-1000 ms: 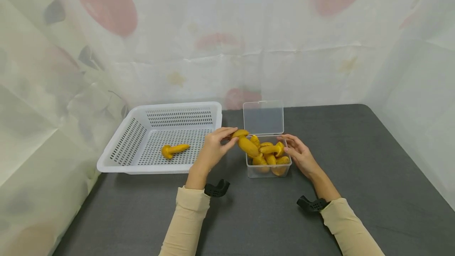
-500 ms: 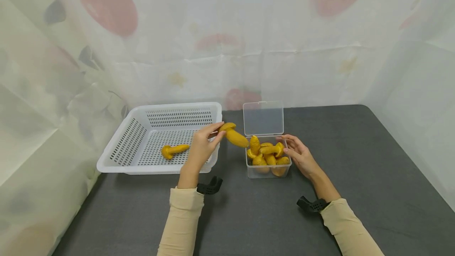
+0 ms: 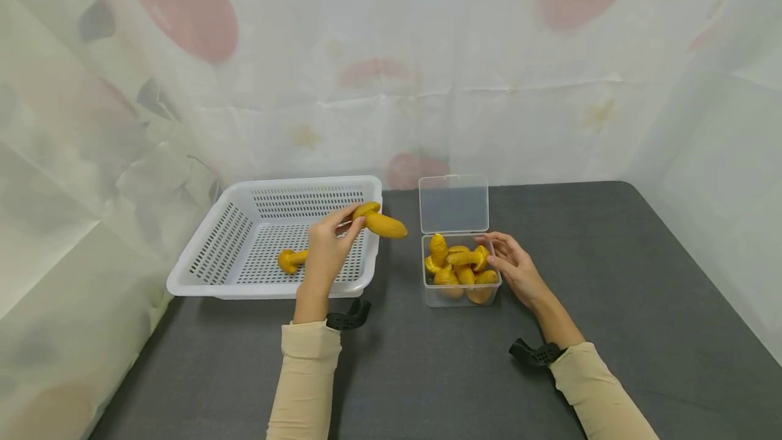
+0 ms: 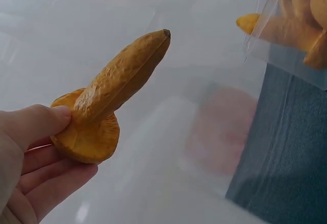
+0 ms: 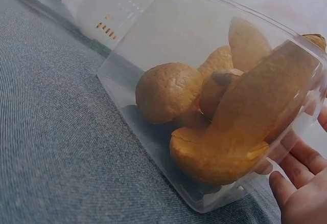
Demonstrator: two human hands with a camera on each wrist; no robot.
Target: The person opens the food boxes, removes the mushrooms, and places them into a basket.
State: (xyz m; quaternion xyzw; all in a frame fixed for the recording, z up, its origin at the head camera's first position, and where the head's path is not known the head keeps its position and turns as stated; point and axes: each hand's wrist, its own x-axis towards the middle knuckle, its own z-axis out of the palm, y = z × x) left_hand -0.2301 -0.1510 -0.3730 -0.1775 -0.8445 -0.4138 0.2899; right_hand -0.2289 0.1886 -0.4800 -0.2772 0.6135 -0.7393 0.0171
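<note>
A yellow mushroom (image 3: 385, 225) is pinched by its cap in my left hand (image 3: 326, 250), over the right side of the white basket. Its stem points right in the head view. The left wrist view shows the thumb on the mushroom (image 4: 117, 81) and fingers behind its cap. Another yellow mushroom (image 3: 290, 261) lies in the basket (image 3: 269, 288), partly hidden by the left hand. My right hand (image 3: 519, 270) touches the right side of a clear plastic box (image 3: 449, 299) that holds several yellow mushrooms (image 3: 467, 258). Its fingers rest along the box wall in the right wrist view.
The box's hinged clear lid (image 3: 453, 204) stands up at the back. Box and basket sit apart on a dark grey table (image 3: 427, 372). A white printed curtain (image 3: 391, 66) hangs behind, with more fabric (image 3: 73, 223) along the left side.
My left hand has carried the mushroom leftward from above the clear box to the basket's right side. The right hand has stayed at the box.
</note>
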